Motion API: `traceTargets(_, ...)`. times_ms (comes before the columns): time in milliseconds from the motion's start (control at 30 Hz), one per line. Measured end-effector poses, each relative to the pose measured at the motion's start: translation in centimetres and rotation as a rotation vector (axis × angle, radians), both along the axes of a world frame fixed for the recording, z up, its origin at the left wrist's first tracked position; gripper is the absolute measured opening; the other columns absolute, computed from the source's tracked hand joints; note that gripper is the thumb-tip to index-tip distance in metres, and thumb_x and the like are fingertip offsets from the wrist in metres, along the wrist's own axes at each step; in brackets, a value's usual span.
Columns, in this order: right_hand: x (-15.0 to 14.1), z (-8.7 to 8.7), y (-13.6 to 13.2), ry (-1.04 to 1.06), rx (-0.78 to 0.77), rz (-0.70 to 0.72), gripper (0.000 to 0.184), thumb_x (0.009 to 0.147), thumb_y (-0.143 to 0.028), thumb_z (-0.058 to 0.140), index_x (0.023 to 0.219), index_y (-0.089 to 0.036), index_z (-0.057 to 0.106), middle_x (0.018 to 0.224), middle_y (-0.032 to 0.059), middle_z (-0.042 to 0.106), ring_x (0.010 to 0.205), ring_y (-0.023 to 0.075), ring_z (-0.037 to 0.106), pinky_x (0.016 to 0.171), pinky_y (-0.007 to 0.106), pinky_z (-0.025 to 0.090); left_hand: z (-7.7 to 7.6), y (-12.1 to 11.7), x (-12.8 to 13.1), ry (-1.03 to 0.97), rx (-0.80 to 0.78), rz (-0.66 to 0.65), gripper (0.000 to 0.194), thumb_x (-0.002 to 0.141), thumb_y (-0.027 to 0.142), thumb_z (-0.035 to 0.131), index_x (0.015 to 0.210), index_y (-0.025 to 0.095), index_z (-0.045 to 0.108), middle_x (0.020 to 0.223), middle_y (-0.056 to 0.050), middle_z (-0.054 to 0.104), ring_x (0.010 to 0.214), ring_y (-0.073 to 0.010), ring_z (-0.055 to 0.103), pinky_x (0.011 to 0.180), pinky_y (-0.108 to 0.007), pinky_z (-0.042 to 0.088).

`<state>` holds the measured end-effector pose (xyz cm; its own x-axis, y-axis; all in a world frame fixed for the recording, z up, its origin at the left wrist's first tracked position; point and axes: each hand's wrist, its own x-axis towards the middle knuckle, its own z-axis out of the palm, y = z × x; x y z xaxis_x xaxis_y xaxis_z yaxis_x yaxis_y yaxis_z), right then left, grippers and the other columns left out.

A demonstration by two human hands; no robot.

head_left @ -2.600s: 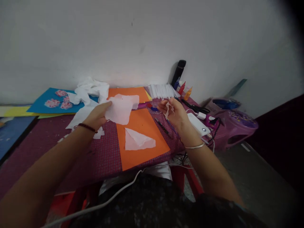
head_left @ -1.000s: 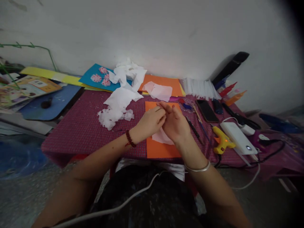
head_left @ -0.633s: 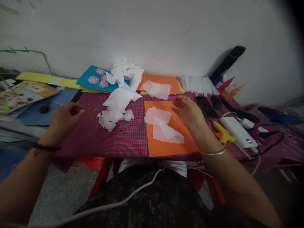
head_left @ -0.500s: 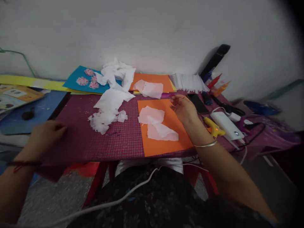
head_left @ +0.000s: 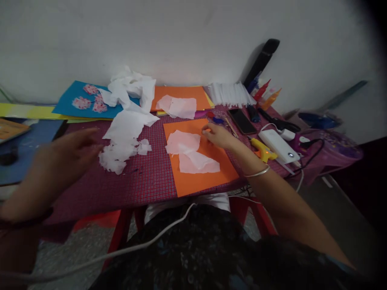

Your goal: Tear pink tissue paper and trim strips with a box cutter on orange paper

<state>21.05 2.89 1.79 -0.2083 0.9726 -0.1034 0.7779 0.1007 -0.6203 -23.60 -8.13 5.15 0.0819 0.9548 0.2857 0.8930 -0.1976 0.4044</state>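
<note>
My left hand (head_left: 60,165) is in the air over the left part of the table, a little blurred, fingers stretched out and apart with nothing in them. Just right of its fingertips lies a heap of torn white tissue bits (head_left: 113,157). My right hand (head_left: 219,136) hovers over the right side of an orange paper sheet (head_left: 193,185), its fingers loosely bent and no object visible in them. Two pale pink tissue pieces lie on that sheet: an upper one (head_left: 183,141) close to my right fingertips, and a lower folded one (head_left: 199,163) overlapping it.
Behind lie crumpled white tissue (head_left: 133,90), a blue sheet (head_left: 69,96) with pink blossoms, and another orange sheet (head_left: 166,92) bearing tissue. To the right are a phone (head_left: 242,121), a yellow glue gun (head_left: 263,150), a white power bank (head_left: 279,146) and cables.
My hands came together over the orange sheet, then parted. A second tissue piece now lies on the sheet. My left hand went left; its fingers are now extended. My right hand lowered slightly.
</note>
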Motion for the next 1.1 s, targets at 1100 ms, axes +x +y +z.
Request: traceTargets(1100, -6.9, -2.2, 2.6, -0.049, 0.236, 0.220, 0.020, 0.094, -0.019, 0.053, 0.094, -0.017, 0.072, 0.109, 0.0154, 0.079, 0.095, 0.0259, 0.068, 0.076, 0.035, 0.041, 5.8, 16.8, 8.9, 0.529, -0.180, 0.383, 0.030, 0.092, 0.032, 0.051, 0.094, 0.009, 0.071, 0.101, -0.009, 0.074, 0.105, -0.0234, 0.070, 0.090, -0.033, 0.051)
